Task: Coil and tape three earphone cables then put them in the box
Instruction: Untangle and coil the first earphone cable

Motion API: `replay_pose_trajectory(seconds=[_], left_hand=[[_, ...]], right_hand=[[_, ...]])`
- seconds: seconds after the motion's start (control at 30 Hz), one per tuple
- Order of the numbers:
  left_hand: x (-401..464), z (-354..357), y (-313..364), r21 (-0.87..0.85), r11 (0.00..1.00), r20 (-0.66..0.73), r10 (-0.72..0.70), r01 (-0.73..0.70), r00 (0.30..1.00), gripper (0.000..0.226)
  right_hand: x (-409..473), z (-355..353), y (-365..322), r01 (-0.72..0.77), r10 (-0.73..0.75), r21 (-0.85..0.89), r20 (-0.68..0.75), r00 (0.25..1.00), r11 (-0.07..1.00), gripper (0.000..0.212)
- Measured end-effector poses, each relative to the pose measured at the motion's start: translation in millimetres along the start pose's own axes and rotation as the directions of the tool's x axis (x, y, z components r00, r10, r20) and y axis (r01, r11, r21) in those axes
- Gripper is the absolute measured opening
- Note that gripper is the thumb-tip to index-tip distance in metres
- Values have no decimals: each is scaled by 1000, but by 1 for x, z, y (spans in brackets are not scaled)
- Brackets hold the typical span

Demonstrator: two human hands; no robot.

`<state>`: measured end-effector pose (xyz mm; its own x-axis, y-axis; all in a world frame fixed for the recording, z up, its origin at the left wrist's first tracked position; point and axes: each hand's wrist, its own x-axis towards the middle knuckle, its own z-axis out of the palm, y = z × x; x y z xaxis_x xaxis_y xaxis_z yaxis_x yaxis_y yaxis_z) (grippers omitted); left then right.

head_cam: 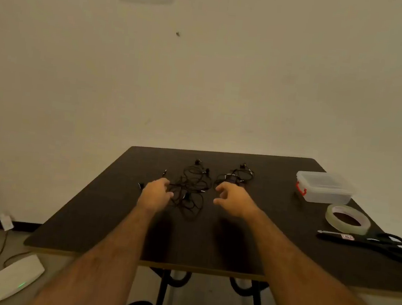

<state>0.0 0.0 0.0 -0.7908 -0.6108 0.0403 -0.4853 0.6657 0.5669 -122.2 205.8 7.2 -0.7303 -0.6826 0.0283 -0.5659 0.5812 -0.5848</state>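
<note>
Black earphone cables [192, 189] are heaped loose mid-tabletop [112, 217], well apart from the closed box [325, 187] at far right. Knots could be tightened if tangled strands are pulled. The left hand [156, 193] touches the heap, fingers curled, grip unclear; the right hand [233, 200] is half-open, holding nothing.

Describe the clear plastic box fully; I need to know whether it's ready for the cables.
The clear plastic box with a red latch sits at the dark table's far right corner, flat and upright. Its translucent lid is on, so it is not ready. The red clip faces left. Nothing touches it; the tape roll lies just nearer.
</note>
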Motion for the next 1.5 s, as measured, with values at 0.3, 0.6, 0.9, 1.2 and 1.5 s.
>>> replay_pose_trajectory(seconds=[0.3,0.6,0.9,1.2,1.5], left_hand=[[31,31,14,-190,980,172,-32,65,985,50],[23,16,20,-204,970,87,152,-132,984,15],[-7,-56,81,-162,929,-136,311,-331,940,16],[-59,-88,138,-198,864,-242,415,-463,877,21],[-107,-116,171,-235,843,-279,418,-483,865,18]], right_hand=[[43,47,-19,15,-19,71,53,998,997,88],[40,39,-21,128,-125,23,-95,988,991,15],[6,-51,-57,240,-194,131,-293,936,962,11],[-49,-111,-91,333,-249,175,-379,891,927,5],[-112,-170,-124,318,-291,49,-298,909,947,8]])
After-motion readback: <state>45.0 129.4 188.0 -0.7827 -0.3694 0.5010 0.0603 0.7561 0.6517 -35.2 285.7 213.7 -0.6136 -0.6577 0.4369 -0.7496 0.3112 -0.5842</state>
